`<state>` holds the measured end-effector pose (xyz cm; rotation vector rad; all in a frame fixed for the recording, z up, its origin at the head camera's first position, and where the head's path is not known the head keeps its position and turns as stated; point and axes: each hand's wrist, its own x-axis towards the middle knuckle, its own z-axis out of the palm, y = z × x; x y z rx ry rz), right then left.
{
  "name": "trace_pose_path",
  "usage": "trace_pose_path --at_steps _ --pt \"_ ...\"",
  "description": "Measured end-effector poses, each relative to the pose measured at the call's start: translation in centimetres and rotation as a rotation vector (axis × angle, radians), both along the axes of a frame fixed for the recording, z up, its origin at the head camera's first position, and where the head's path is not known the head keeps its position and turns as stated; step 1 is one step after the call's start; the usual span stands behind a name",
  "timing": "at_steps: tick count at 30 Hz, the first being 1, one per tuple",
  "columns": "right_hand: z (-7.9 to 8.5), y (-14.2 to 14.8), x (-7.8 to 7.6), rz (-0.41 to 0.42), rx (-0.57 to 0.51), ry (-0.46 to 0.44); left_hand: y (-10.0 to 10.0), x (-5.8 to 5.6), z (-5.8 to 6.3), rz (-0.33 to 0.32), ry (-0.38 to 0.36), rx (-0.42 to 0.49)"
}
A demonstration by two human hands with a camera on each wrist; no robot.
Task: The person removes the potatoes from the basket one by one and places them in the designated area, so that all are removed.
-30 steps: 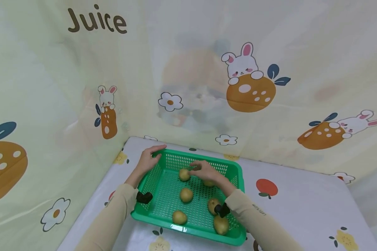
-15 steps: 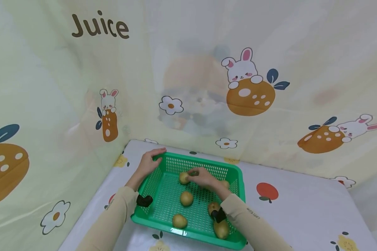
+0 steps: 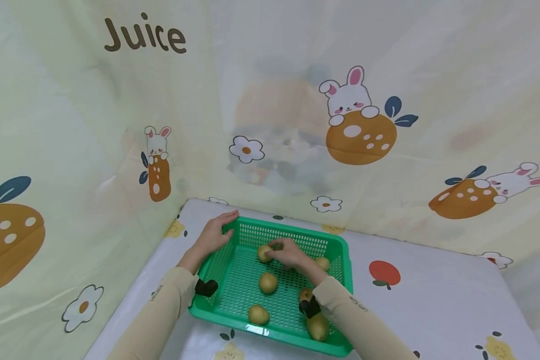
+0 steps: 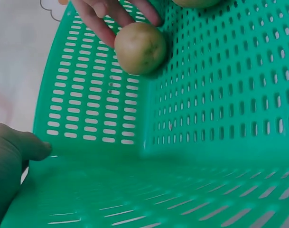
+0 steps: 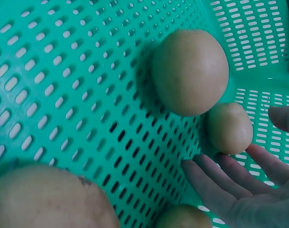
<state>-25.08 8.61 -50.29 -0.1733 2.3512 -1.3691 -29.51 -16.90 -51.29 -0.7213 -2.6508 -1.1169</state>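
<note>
A green perforated plastic basket (image 3: 227, 321) holds several potatoes. My left hand (image 3: 211, 237) grips its left side near the far corner, thumb (image 4: 32, 145) over the rim and fingers outside. Inside, at the far left, a small potato (image 3: 263, 253) lies against the back wall. My right hand (image 3: 289, 252) reaches in beside it; in the right wrist view the spread fingers (image 5: 270, 164) touch this potato (image 5: 229, 128), while the thumb (image 5: 283, 118) stands apart from it. A larger-looking potato (image 5: 191, 71) sits nearby in that view.
Other potatoes lie on the basket floor: one in the middle (image 3: 268, 283), one at the front (image 3: 258, 315), one at the far right (image 3: 322, 263), and one at the near right (image 3: 318, 328). A printed cloth (image 3: 423, 295) covers the table; a patterned curtain (image 3: 288, 110) hangs behind.
My right hand has moved slightly left and down onto the far-left potato, uncovering the far-right one. The left hand stays at the basket's side. The head view has shifted slightly.
</note>
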Motion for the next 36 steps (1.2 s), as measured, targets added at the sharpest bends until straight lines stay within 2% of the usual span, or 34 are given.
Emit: trace_pose_path --at_steps 8,15,26,36 --pt "0.0 -0.6 -0.3 -0.05 0.004 0.004 -0.2 0.2 0.2 -0.017 -0.035 -0.02" --pt "-0.2 -1.1 -0.4 -0.095 -0.01 0.048 -0.2 0.5 0.3 0.024 -0.037 -0.007" --pt "-1.5 -2.0 -0.5 -0.179 -0.059 0.095 -0.2 1.1 0.0 0.075 -0.033 0.031" --pt "-2.4 -2.7 -0.4 -0.229 -0.092 0.118 -0.1 1.0 -0.3 0.078 -0.041 0.065"
